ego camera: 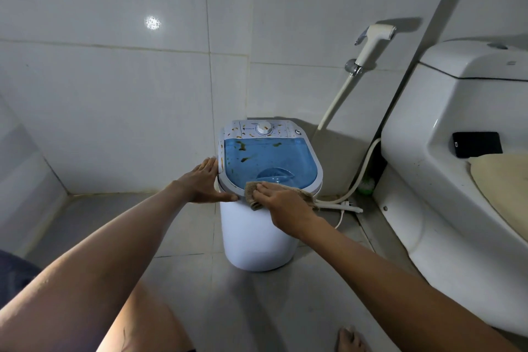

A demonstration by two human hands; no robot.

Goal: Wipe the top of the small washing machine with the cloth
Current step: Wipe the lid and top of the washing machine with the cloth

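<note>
A small white washing machine (257, 237) stands on the floor against the tiled wall. Its top has a see-through blue lid (271, 157) and a white control strip with a dial (264, 128), both spotted with orange-brown stains. My right hand (281, 203) presses a tan cloth (253, 193) onto the near rim of the top. My left hand (204, 183) lies flat with fingers spread against the machine's left edge, steadying it.
A white toilet (457, 151) stands close on the right, with a black phone (476, 144) on it. A bidet sprayer (374, 43) hangs on the wall; its hose and a white cable run along the floor behind the machine. My knee and foot are at the bottom.
</note>
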